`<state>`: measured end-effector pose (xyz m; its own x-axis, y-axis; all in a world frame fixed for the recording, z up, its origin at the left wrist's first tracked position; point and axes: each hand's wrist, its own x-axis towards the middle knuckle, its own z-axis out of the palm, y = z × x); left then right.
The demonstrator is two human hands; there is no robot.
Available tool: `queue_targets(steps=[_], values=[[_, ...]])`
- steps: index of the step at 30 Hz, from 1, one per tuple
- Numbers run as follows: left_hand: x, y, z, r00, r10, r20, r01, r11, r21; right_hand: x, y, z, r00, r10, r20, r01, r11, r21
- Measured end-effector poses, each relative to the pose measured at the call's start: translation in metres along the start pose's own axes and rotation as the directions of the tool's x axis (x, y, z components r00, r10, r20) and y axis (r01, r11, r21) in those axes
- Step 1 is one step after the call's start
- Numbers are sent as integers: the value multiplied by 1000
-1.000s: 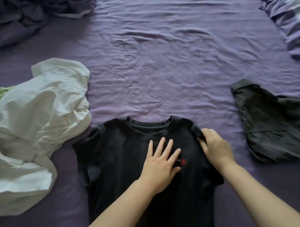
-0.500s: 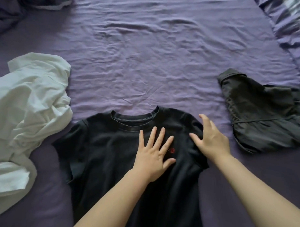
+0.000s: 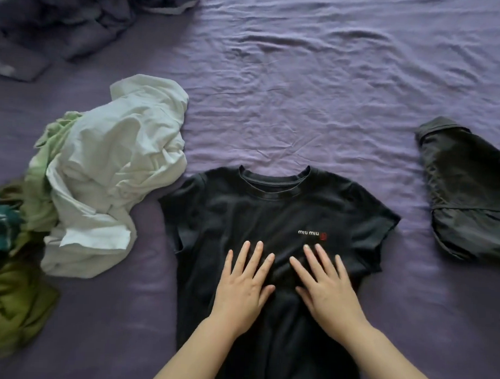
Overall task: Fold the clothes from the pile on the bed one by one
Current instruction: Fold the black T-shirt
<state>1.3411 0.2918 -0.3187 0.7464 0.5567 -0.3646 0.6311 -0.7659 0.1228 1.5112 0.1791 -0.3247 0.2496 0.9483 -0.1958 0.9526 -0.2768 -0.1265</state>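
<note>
A black T-shirt (image 3: pixel 242 214) lies flat, front up, on the purple bed sheet (image 3: pixel 303 92), collar away from me, with a small white and red logo on its chest. My left hand (image 3: pixel 244 288) and my right hand (image 3: pixel 326 288) rest side by side, palms down, on the shirt's middle below the logo, fingers straight and spread. A pile of unfolded clothes (image 3: pixel 107 173) sits to the shirt's left: a white garment on top, pale green, olive and dark green pieces beside and under it.
A folded dark grey garment (image 3: pixel 467 194) lies at the right edge. A rumpled dark blue-grey blanket (image 3: pixel 79 21) fills the far left corner. Bare purple sheet stretches beyond the shirt's collar.
My right hand left the shirt's right shoulder and came down flat beside my left hand on the chest. My left hand slid lower, uncovering the logo. The view shifted left.
</note>
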Motion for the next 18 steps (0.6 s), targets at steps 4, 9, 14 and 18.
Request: queue_targets(steps=[4,9,14,18], values=[[-40,-22,4,983,-182,22,183,982,-39,-16,-24,-6,941,318,115,-327,943,67],[-71,-31,-2,850,-521,78,518,802,-296,-12,-89,-13,991,51,120,-62,994,91],[-73,-49,-14,768,-640,-17,505,622,-598,-12,-117,11,981,-97,166,96,995,14],[-48,-73,-30,717,-680,-154,389,573,-721,-13,-116,14,983,-110,150,111,994,-1]])
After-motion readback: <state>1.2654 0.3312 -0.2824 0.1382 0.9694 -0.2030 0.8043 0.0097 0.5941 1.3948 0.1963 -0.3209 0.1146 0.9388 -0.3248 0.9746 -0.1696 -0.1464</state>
